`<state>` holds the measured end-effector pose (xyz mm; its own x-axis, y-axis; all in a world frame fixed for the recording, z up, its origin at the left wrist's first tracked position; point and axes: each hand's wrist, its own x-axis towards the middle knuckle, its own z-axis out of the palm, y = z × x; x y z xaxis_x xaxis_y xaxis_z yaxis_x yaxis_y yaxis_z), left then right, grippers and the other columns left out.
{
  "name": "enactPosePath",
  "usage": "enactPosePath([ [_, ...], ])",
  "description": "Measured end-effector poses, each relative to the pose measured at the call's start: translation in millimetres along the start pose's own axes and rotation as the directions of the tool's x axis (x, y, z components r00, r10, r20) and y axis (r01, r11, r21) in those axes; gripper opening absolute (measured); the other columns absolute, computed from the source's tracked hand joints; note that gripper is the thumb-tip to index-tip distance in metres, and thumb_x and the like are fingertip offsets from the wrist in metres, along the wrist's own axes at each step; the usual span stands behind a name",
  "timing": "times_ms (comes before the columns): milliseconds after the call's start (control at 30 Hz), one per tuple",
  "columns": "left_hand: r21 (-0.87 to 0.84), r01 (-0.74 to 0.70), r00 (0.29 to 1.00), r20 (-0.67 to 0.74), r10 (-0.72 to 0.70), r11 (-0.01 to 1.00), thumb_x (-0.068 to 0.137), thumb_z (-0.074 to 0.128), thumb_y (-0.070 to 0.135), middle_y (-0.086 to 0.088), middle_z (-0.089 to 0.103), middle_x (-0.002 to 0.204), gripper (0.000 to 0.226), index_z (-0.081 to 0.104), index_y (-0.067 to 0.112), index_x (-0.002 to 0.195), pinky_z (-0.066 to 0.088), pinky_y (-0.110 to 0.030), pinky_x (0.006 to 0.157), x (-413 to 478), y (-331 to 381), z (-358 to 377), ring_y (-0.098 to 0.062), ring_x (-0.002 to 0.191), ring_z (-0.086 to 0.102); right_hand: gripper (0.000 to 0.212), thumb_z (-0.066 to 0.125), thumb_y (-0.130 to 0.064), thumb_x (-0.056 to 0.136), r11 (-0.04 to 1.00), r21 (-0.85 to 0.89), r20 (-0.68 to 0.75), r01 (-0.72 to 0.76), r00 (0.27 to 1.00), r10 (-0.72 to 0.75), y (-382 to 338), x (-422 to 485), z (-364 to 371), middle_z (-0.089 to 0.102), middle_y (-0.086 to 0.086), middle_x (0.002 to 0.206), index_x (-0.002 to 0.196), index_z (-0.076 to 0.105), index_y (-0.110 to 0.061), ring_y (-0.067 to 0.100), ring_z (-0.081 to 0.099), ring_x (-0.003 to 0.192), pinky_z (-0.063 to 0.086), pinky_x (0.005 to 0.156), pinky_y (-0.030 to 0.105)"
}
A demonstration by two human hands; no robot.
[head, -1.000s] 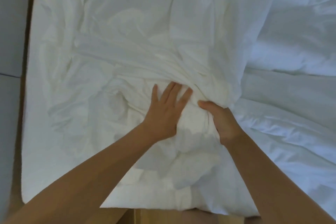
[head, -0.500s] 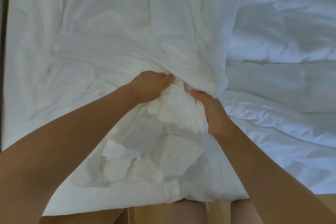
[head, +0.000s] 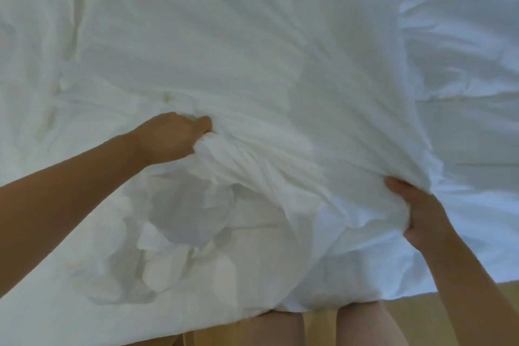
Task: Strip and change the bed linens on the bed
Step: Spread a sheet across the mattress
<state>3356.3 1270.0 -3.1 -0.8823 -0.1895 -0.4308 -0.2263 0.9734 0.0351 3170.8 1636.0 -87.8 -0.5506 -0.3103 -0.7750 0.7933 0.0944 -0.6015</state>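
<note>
Sheet (head: pixel 252 64) lies rumpled across the bed (head: pixel 483 255) at its near edge. Our left hand (head: pixel 168 139) has fingers clenched on a gathered ridge; right hand (head: pixel 421 213) pinches a fold. Light, limp, probably no stiffness, so we'd grab bunches, not flat cloth.

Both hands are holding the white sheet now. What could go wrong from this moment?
1. The left hand and the right hand each grip a bunch of the white sheet. The crumpled folds between them may twist instead of spreading flat.
2. The near edge hangs over the wooden floor and could drag on it.
3. A pull may also shift the rumpled bedding on the right.
</note>
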Motion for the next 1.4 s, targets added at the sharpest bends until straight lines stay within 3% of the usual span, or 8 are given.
enactPosePath([
  [167,0.003,0.070,0.998,0.010,-0.070,0.998,0.076,0.061,0.019,-0.003,0.062,0.109,0.048,0.046,0.013,0.122,0.036,-0.028,0.066,19,51,12,-0.027,0.099,0.060,0.046,0.081,-0.024,0.050,0.994,-0.107,0.008,-0.013,1.000,0.014,4,-1,14,0.074,0.006,0.089,0.093,0.071,-0.012,0.024,0.071,0.082,0.055,0.066,0.034],
  [333,-0.034,-0.204,0.940,-0.288,0.186,0.978,0.059,0.059,0.045,-0.011,0.057,0.111,0.066,0.058,0.009,0.114,0.040,-0.041,0.082,43,129,19,-0.032,0.104,0.054,0.041,0.083,-0.027,0.047,0.997,-0.076,0.064,-0.022,0.998,0.027,-1,0,13,0.074,0.008,0.091,0.085,0.075,-0.013,0.025,0.071,0.081,0.056,0.059,0.031],
  [467,0.179,-0.027,0.993,-0.112,0.048,0.984,0.075,0.062,0.034,-0.014,0.029,0.147,0.090,0.016,0.016,0.150,0.019,-0.057,0.108,86,187,33,-0.032,0.135,0.029,0.035,0.081,-0.026,0.055,0.998,-0.046,0.144,-0.045,0.988,0.052,-9,2,8,0.074,0.009,0.094,0.087,0.076,-0.012,0.026,0.071,0.084,0.057,0.060,0.032],
  [667,0.108,-0.055,0.998,0.049,0.050,0.993,0.085,0.059,0.027,-0.009,0.062,0.104,0.038,0.046,0.011,0.117,0.033,-0.031,0.065,132,202,29,-0.030,0.095,0.061,0.047,0.080,-0.028,0.058,0.997,-0.067,0.184,-0.041,0.982,0.052,-23,5,5,0.074,0.006,0.095,0.099,0.068,-0.010,0.023,0.071,0.087,0.057,0.068,0.033],
  [1000,-0.270,0.109,0.979,0.197,-0.056,0.957,0.080,0.072,0.017,-0.008,0.070,0.099,0.019,0.072,0.013,0.099,0.045,-0.032,0.080,108,109,-37,-0.028,0.093,0.063,0.069,0.085,-0.029,0.048,0.989,-0.048,0.021,0.141,0.990,-0.140,-80,-4,-79,0.073,0.011,0.093,0.109,0.066,-0.003,0.026,0.071,0.083,0.057,0.070,0.037],
  [1100,-0.058,0.326,0.880,0.382,-0.281,0.943,0.090,0.058,0.028,-0.007,0.061,0.124,0.032,0.061,0.021,0.121,0.044,-0.039,0.096,91,46,-15,-0.026,0.111,0.057,0.048,0.080,-0.031,0.055,0.979,-0.043,-0.003,0.198,0.980,-0.199,-98,9,-92,0.074,0.007,0.091,0.097,0.070,-0.010,0.023,0.071,0.082,0.056,0.077,0.039],
  [1267,-0.206,0.231,0.973,0.065,-0.222,0.951,0.068,0.076,0.054,-0.002,0.054,0.122,0.070,0.054,0.017,0.123,0.044,-0.038,0.090,80,132,-16,-0.026,0.114,0.052,0.032,0.077,-0.024,0.069,0.991,0.018,0.059,0.133,0.989,-0.134,-84,17,-67,0.074,0.008,0.092,0.098,0.070,-0.012,0.024,0.071,0.083,0.057,0.066,0.033],
  [1400,-0.124,0.297,0.955,0.049,-0.294,0.947,0.059,0.077,0.061,-0.011,0.036,0.140,0.109,0.029,0.008,0.142,0.035,-0.040,0.099,102,199,-14,-0.030,0.127,0.039,0.031,0.077,-0.026,0.067,0.992,0.014,0.067,0.127,0.990,-0.128,-81,21,-71,0.074,0.006,0.093,0.095,0.070,-0.014,0.023,0.071,0.086,0.058,0.073,0.036],
])
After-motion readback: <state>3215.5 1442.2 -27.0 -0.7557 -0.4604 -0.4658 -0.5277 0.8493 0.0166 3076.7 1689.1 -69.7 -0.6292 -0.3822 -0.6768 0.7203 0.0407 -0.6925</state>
